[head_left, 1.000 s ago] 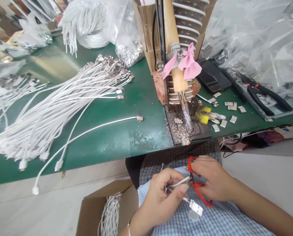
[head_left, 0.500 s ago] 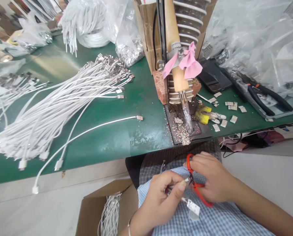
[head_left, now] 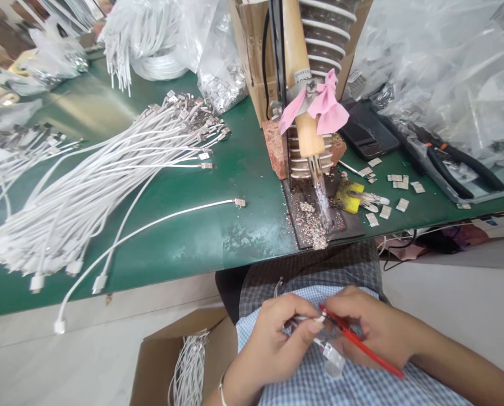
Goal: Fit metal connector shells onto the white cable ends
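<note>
Both hands work in my lap, below the green table's [head_left: 201, 242] near edge. My left hand [head_left: 277, 338] is closed, pinching the end of a thin white cable [head_left: 306, 319] between thumb and fingers. A small white connector [head_left: 332, 352] hangs just below the two hands. My right hand [head_left: 372, 330] is closed around red-handled snips [head_left: 362, 347], whose tip meets the cable end at my left fingertips. One red handle sticks out towards my right forearm.
A large bundle of white cables [head_left: 108, 180] lies across the table, with one single cable [head_left: 171, 217] apart. A wooden-handled soldering iron [head_left: 305, 113] stands upright over a dirty plate [head_left: 319, 217]. Small metal shells [head_left: 398, 192], black pliers [head_left: 459, 163] and plastic bags [head_left: 438, 67] lie right. A cardboard box [head_left: 179, 366] of cables sits below.
My right hand has dropped lower and turned, so the red snips now lie flatter and point along my forearm. My left hand keeps its pinch on the cable end.
</note>
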Demonstrator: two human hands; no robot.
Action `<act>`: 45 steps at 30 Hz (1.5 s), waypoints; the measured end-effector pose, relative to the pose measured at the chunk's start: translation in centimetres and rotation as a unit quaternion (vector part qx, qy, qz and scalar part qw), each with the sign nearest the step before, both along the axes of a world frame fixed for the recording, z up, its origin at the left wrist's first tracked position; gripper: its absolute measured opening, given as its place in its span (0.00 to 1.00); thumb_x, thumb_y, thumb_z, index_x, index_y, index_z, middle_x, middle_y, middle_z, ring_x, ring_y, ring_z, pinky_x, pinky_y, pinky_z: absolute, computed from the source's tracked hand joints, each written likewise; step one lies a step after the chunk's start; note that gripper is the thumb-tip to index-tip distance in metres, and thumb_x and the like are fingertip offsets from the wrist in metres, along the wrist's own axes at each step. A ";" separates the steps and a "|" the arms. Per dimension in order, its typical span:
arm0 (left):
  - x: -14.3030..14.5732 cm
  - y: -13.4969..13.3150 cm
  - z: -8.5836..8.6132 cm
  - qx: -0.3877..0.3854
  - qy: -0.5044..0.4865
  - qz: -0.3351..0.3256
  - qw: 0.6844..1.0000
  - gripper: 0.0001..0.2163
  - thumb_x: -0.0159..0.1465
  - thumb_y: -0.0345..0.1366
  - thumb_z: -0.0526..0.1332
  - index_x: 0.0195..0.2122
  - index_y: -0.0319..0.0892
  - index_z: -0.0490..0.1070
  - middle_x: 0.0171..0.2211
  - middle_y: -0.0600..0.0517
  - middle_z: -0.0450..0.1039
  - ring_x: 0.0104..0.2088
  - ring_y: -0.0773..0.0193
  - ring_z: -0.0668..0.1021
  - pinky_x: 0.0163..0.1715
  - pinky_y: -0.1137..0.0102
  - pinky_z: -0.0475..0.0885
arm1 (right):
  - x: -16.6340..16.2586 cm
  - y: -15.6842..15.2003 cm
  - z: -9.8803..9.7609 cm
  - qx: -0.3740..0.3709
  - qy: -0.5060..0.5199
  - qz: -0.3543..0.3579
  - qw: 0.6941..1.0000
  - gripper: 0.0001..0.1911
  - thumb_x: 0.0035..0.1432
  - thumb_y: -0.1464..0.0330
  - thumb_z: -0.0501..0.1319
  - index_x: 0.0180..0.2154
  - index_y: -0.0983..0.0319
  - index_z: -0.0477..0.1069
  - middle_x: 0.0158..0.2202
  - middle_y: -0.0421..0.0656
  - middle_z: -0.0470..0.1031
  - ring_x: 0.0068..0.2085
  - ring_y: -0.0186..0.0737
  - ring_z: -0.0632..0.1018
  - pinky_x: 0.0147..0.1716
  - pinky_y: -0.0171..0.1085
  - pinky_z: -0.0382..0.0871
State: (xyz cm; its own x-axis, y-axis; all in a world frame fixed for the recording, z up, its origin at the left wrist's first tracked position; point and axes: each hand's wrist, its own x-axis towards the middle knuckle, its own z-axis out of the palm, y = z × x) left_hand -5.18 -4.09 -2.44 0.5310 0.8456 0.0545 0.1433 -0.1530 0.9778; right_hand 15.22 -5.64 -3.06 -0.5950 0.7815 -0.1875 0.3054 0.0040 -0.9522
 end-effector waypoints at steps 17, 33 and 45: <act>0.4 0.3 1.6 0.175 0.104 0.065 0.977 0.05 0.62 0.25 0.60 0.36 0.41 0.71 0.23 0.55 0.74 0.22 0.70 0.74 0.24 0.76 0.66 | 0.2 0.7 0.0 0.257 -0.227 -0.057 0.938 0.06 0.55 0.68 0.55 0.27 0.59 0.59 0.23 0.39 0.68 0.25 0.38 0.66 0.28 0.36 0.53; 0.3 0.7 0.7 0.234 0.062 0.036 0.970 0.05 0.65 0.25 0.58 0.39 0.41 0.68 0.27 0.53 0.77 0.24 0.68 0.75 0.27 0.72 0.68 | 0.3 0.4 0.5 -0.065 0.034 0.031 0.997 0.11 0.50 0.75 0.56 0.24 0.58 0.53 0.19 0.31 0.51 0.21 0.29 0.56 0.20 0.31 0.51; 0.1 0.5 1.8 0.064 0.066 0.035 0.995 0.05 0.67 0.29 0.57 0.36 0.42 0.73 0.25 0.54 0.76 0.24 0.69 0.75 0.25 0.76 0.68 | 0.0 0.8 -0.1 0.244 -0.172 -0.072 0.952 0.11 0.57 0.69 0.55 0.25 0.59 0.55 0.20 0.36 0.64 0.23 0.34 0.64 0.26 0.35 0.53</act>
